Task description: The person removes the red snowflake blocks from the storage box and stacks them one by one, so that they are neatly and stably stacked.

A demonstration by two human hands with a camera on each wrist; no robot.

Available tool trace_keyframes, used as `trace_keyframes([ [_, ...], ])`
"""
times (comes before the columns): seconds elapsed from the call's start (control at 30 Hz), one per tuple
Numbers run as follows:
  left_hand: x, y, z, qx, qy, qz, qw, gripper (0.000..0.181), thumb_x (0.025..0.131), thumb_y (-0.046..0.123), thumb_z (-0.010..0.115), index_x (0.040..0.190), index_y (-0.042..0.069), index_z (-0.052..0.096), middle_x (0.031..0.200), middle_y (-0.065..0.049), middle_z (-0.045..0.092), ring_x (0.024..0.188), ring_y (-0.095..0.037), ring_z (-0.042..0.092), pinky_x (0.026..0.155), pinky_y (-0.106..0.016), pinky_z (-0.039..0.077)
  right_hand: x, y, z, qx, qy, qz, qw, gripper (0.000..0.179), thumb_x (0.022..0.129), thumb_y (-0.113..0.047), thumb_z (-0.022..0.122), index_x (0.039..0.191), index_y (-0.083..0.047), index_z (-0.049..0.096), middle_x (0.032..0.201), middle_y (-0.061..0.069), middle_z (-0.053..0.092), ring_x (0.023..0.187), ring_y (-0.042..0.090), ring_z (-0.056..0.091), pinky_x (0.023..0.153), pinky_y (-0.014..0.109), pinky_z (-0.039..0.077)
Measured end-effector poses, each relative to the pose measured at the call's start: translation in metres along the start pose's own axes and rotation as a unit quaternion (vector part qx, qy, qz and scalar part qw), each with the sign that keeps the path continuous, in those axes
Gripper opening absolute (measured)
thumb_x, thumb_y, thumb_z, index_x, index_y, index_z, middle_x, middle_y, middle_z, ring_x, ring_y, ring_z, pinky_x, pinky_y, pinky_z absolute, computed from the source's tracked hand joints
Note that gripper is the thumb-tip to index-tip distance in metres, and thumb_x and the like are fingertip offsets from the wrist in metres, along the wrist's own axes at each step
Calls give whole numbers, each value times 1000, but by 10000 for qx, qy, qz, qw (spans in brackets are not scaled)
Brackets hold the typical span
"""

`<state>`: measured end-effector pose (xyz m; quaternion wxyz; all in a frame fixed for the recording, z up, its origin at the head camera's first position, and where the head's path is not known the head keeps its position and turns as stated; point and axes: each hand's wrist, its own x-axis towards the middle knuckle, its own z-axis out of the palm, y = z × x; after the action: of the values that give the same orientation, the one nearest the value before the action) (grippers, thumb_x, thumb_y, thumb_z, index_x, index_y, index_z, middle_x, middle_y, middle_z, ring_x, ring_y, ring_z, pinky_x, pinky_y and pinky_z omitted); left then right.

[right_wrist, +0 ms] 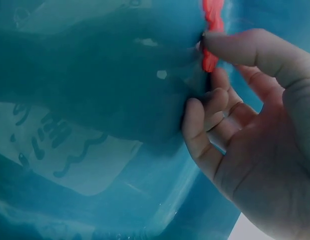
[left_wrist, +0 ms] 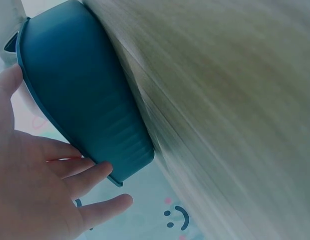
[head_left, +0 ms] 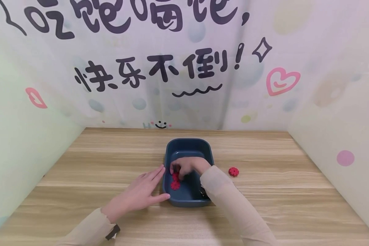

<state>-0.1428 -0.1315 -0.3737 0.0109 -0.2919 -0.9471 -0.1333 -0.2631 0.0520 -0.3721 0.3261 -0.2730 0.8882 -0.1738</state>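
A dark blue plastic bin [head_left: 189, 203] stands on the table. Straight fingers of my left hand [head_left: 141, 193] touch its left rim, the thumb near the front corner; the left wrist view shows the fingertips along the rim of the bin [left_wrist: 89, 95]. My right hand [head_left: 184, 165] reaches down inside, thumb and curled fingers pinching a red notched disc [head_left: 175, 176] at the bin's floor. A second red notched disc [head_left: 175, 185] lies just in front of it. In the right wrist view the thumb lies against the red piece [right_wrist: 211, 62], and the right hand [right_wrist: 260, 135] partly hides its edge.
Another red notched disc [head_left: 233, 171] lies on the wood-grain table [head_left: 264, 191] to the right of the bin. A printed white curtain [head_left: 160, 102] hangs behind the table's back edge, and pale walls stand on both sides.
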Motion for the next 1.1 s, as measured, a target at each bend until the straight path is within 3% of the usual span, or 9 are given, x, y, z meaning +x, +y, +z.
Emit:
trace_keyframes([
  [0.2, 0, 0, 0, -13, -10, -6, 10000, 81, 82, 57, 46, 138, 2, 27, 142, -10, 24, 123, -25, 31, 95, -46, 29, 1, 0, 0, -35, 2, -48, 10000, 25, 74, -6, 69, 89, -21, 56, 86, 0, 52, 79, 17, 49, 67, 29, 42],
  [0.47, 0, 0, 0, 65, -32, -22, 10000, 83, 82, 61, 43, 138, 3, 27, 142, -10, 24, 124, -24, 31, 95, -45, 29, 1, 1, 1, -59, 57, -213, 9997, 24, 73, -6, 70, 84, -17, 52, 81, 1, 53, 74, 16, 49, 65, 27, 43],
  [0.87, 0, 1, -1, 23, -57, -52, 10000, 83, 81, 62, 43, 138, 3, 27, 142, -9, 24, 124, -24, 30, 95, -45, 29, 0, -1, 1, -11, -9, -75, 10000, 28, 75, -5, 67, 92, -23, 54, 88, -1, 52, 81, 16, 49, 69, 29, 42],
  [1.1, 0, 0, 0, 4, -37, -67, 10000, 83, 81, 61, 44, 138, 3, 27, 142, -9, 24, 124, -24, 30, 95, -46, 29, -1, 0, 2, -69, -51, -83, 9999, 28, 77, 2, 60, 91, -22, 56, 87, 0, 52, 78, 16, 50, 66, 28, 43],
])
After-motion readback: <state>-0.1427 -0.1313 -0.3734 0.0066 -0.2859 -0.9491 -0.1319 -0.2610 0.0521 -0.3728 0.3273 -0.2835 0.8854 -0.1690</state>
